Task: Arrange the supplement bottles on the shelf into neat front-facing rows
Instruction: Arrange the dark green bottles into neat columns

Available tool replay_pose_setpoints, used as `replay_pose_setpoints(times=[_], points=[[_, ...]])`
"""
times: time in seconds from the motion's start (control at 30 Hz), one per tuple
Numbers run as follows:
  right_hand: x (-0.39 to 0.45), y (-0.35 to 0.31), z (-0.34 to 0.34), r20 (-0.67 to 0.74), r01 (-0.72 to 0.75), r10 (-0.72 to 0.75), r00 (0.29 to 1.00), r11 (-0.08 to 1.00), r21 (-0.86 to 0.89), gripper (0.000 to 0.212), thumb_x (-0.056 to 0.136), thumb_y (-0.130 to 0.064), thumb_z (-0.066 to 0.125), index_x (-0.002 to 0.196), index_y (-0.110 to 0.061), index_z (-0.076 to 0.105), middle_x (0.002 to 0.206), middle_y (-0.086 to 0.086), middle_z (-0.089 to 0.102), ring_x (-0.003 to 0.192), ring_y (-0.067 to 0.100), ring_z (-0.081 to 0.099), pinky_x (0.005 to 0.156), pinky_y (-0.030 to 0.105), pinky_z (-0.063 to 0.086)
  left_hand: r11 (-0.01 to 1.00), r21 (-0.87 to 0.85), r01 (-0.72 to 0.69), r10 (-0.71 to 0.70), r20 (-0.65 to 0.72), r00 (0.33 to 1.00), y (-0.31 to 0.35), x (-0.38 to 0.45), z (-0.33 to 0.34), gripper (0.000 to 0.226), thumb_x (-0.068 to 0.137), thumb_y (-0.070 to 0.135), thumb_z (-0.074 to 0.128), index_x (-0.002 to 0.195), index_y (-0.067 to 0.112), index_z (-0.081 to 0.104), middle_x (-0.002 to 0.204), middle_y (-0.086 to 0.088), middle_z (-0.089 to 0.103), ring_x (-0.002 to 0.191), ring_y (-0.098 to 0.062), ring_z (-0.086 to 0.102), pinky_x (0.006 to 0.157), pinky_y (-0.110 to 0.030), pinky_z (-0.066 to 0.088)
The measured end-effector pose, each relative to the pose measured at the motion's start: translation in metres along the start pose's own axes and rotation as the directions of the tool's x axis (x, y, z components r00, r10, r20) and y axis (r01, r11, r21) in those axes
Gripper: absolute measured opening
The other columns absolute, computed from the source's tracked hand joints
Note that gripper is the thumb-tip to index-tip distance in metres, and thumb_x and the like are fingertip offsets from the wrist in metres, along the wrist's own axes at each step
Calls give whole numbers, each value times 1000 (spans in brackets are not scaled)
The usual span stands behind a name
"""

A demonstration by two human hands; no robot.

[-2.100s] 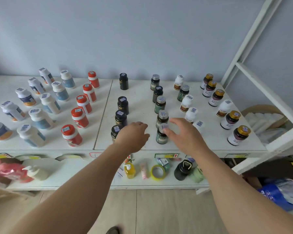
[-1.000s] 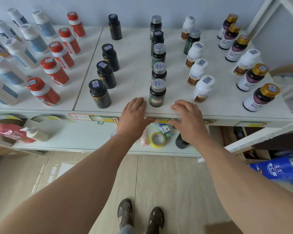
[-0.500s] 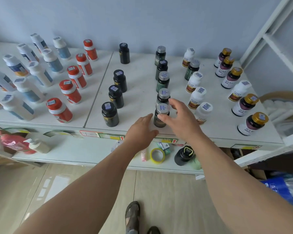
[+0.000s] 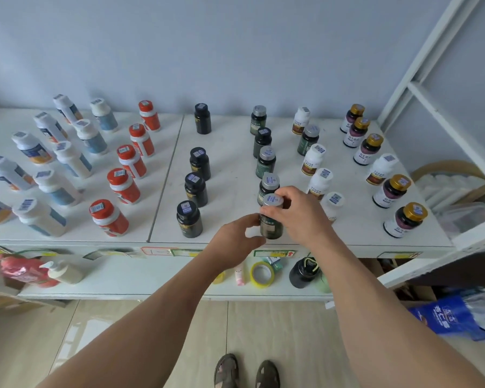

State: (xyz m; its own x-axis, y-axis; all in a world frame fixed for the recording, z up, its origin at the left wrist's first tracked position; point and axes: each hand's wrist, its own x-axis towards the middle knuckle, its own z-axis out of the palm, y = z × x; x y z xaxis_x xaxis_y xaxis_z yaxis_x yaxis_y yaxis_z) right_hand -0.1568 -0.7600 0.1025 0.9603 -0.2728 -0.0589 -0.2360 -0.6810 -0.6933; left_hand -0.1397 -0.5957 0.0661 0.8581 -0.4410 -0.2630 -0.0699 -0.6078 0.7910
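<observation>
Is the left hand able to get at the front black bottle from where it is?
Probably yes. The left hand sits just right of the front black bottle, with bare shelf between them and nothing blocking.

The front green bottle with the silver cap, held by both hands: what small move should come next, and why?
Probably a slight twist of the front green bottle so its label faces the shelf edge. The right hand grips its cap and the left hand touches its side; it already stands upright at the front of its row, in line with the green bottle behind.
</observation>
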Motion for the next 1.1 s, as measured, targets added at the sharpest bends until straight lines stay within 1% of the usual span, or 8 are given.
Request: replay_pose_setpoints(times=[0.13, 0.37, 0.5, 0.63, 0.77, 0.93, 1.0, 1.1], points=[[-4, -4, -7, -1, -2, 2, 1000, 999, 32, 45, 76, -47, 76, 112, -23, 62, 96, -8, 65, 91, 13, 62, 74, 25, 46, 1000, -2, -7, 7, 12, 1000, 5, -1, -2, 51, 87, 28, 65, 135, 35, 50, 131, 15, 57, 118, -12, 52, 92, -20, 35], [7, 1, -14, 48, 0, -2, 999, 1000, 31, 53, 78, -48, 73, 123, -23, 59, 112, -5, 67, 101, 14, 62, 85, 29, 52, 1000, 17, -7, 7, 2, 1000, 11, 10, -5, 49, 88, 31, 64, 135, 35, 50, 132, 15, 57, 114, -9, 52, 90, -19, 35], [10, 10, -5, 88, 8, -13, 996, 998, 55, 49, 79, -45, 74, 120, -24, 60, 108, -6, 67, 95, 13, 62, 74, 18, 48, 973, 229, -18, 20, -6, 1000, 7, 17, -6, 52, 91, 35, 60, 140, 30, 45, 140, 10, 52, 124, -13, 49, 97, -23, 37], [8, 15, 5, 116, -2, -4, 993, 998, 56, 42, 80, -40, 75, 116, -26, 59, 102, -10, 65, 92, 9, 60, 68, 14, 41, 814, 570, -111, 119, 23, 993, 4, 23, -13, 50, 96, 38, 49, 144, 27, 39, 147, 6, 44, 131, -18, 43, 105, -30, 35], [7, 20, 12, 119, -8, 0, 993, 998, 64, 44, 81, -38, 75, 120, -25, 57, 103, -10, 63, 93, 10, 59, 67, 10, 39, 695, 699, -169, 204, 34, 978, 1, 32, -21, 40, 97, 38, 45, 134, 23, 49, 136, 3, 53, 125, -20, 48, 102, -33, 36], [12, 19, 11, 163, -49, 26, 986, 989, 137, 60, 77, -44, 76, 130, -28, 51, 119, -13, 59, 110, 8, 56, 89, 21, 41, 679, 709, -189, 248, 21, 968, 2, 40, -28, 37, 96, 38, 45, 128, 20, 53, 129, 2, 57, 120, -21, 51, 98, -34, 39], [20, 17, 8, 86, -28, 13, 996, 984, 175, 62, 79, -48, 72, 133, -27, 49, 130, -12, 56, 118, 4, 52, 101, 27, 42, 704, 689, -175, 248, -8, 969, 4, 44, -31, 39, 97, 38, 45, 131, 20, 52, 132, 3, 56, 122, -21, 50, 98, -34, 40], [40, 11, -2, -19, -25, 28, 999, 988, 151, 54, 87, -41, 67, 135, -23, 49, 137, -8, 53, 123, 5, 49, 104, 29, 40, 756, 640, -137, 207, -36, 978, 6, 51, -34, 42, 97, 38, 44, 136, 22, 47, 138, 4, 52, 125, -21, 47, 97, -35, 41]])
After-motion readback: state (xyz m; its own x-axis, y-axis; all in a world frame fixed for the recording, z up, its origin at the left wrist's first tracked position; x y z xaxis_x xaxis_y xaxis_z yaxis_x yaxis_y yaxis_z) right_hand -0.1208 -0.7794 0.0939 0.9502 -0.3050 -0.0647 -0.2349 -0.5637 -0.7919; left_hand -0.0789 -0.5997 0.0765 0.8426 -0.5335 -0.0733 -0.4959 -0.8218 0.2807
